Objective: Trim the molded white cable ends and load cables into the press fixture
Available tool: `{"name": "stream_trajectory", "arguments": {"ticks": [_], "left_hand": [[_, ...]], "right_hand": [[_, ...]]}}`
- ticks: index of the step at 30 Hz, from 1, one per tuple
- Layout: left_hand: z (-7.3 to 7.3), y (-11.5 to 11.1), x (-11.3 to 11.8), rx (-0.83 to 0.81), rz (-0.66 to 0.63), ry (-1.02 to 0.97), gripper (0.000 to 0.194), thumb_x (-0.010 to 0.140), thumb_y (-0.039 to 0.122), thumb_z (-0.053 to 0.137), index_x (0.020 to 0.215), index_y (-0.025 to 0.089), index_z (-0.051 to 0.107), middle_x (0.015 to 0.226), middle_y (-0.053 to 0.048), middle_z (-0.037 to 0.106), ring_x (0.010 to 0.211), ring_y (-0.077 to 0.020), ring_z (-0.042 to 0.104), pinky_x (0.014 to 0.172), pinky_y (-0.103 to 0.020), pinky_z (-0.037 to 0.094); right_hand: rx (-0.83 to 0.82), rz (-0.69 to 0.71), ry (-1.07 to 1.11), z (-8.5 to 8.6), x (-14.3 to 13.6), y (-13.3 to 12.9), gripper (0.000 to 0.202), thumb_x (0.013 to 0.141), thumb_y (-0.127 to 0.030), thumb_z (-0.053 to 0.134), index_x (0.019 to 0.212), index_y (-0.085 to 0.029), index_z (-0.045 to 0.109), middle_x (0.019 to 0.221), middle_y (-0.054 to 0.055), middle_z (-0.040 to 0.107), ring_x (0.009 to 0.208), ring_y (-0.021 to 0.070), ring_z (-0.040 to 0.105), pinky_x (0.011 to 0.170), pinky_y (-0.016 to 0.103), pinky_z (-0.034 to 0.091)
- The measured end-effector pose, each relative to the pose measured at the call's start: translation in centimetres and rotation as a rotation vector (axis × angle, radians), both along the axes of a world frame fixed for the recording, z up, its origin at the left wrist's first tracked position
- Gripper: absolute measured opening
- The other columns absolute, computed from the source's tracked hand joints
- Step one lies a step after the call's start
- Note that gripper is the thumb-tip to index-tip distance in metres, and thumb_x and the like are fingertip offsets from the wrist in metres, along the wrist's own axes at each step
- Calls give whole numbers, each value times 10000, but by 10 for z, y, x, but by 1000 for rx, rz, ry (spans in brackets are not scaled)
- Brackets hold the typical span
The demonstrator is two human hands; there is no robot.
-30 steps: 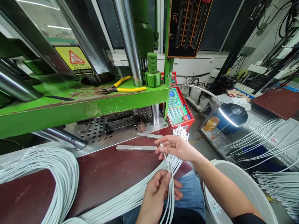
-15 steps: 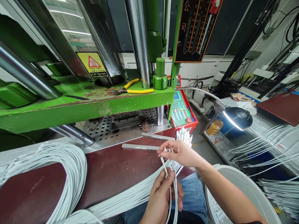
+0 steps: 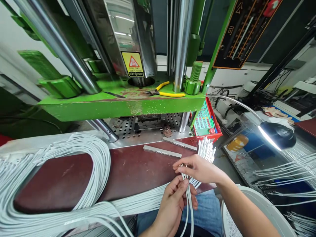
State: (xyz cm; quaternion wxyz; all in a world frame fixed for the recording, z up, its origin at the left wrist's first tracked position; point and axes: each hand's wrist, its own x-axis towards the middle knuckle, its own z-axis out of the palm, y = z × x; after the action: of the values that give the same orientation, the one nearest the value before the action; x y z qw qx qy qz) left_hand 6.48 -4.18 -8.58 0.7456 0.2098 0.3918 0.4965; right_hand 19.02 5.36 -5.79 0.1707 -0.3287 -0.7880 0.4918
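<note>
My left hand [image 3: 174, 200] is closed around a few white cables [image 3: 189, 205], whose tips stick up between my two hands. Just above it, my right hand [image 3: 195, 167] has its thumb and fingers pinched at those cable tips. A thick bundle of white cables [image 3: 143, 201] runs beneath my hands, and its bunched ends [image 3: 206, 149] show behind my right hand. The bundle loops into a large coil [image 3: 101, 164] at the left. Beyond my hands, two grey metal bars [image 3: 161, 151] lie on the dark red board [image 3: 133, 171].
A green press [image 3: 123, 110] stands behind the board, with yellow-handled pliers [image 3: 170, 94] on its ledge. A red control box [image 3: 206, 121], a lit lamp [image 3: 277, 135] and a white bin [image 3: 259, 204] are at the right.
The view has swung left, so the press and coil show more fully. My hands are closer together, and the cable tips are gathered more evenly between them.
</note>
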Motion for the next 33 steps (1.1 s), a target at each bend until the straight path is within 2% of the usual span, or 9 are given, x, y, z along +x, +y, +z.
{"name": "stream_trajectory", "arguments": {"ticks": [8,10,14,18,21,24,28,30,33], "left_hand": [[5,-3,-22,-7,1,47,262,814,392,640,773,135,609,763,-45,642,533,-106,545,554,-250,449],[6,-2,-32,12,46,118,248,818,393,637,814,146,613,754,-34,645,539,-101,539,573,-242,442],[9,3,-52,54,153,288,264,826,418,619,864,157,616,759,-34,648,556,-106,536,573,-239,435],[9,8,-60,113,182,419,279,852,421,577,792,151,606,686,-22,617,556,-112,534,571,-246,439],[7,12,-61,132,171,515,301,864,424,555,741,151,590,666,-20,616,536,-112,540,557,-246,431],[6,18,-64,143,136,583,309,867,421,545,715,154,569,622,-8,599,508,-107,535,541,-238,418],[9,27,-71,182,118,601,300,842,433,563,717,160,542,624,-1,599,456,-102,513,489,-236,393],[12,31,-74,189,107,651,298,839,425,563,701,162,533,597,5,594,438,-99,507,495,-238,392],[14,35,-76,174,65,777,308,853,404,537,657,168,527,479,20,549,415,-101,497,502,-232,378]], "right_hand": [[34,233,78,16,-25,10,377,975,-376,395,1209,-167,604,1093,69,686,979,165,644,851,271,485],[86,85,60,12,-36,19,355,974,-376,398,1177,-174,607,1045,57,694,950,164,647,848,285,486],[474,-220,-271,-17,-66,34,338,877,-368,586,1142,-158,603,1084,107,640,1018,244,589,881,371,459],[665,-205,-482,-44,-86,35,241,904,-309,544,1057,-135,607,1039,127,590,980,251,565,831,354,464],[691,-181,-464,-42,-86,34,221,948,-302,458,1028,-138,583,1040,125,579,938,237,573,758,326,469],[588,-205,-333,-25,-80,34,247,964,-310,424,1089,-128,536,1026,127,600,851,218,599,732,332,462],[93,-163,142,-3,-76,44,371,926,-275,485,1277,-156,463,892,55,646,664,139,577,640,290,476],[-166,-103,335,-3,-77,51,470,880,-308,556,1324,-181,472,862,33,645,621,108,544,581,253,470],[-354,-127,437,-14,-78,56,474,843,-404,588,1256,-173,578,783,20,626,574,90,509,513,223,432]]}}
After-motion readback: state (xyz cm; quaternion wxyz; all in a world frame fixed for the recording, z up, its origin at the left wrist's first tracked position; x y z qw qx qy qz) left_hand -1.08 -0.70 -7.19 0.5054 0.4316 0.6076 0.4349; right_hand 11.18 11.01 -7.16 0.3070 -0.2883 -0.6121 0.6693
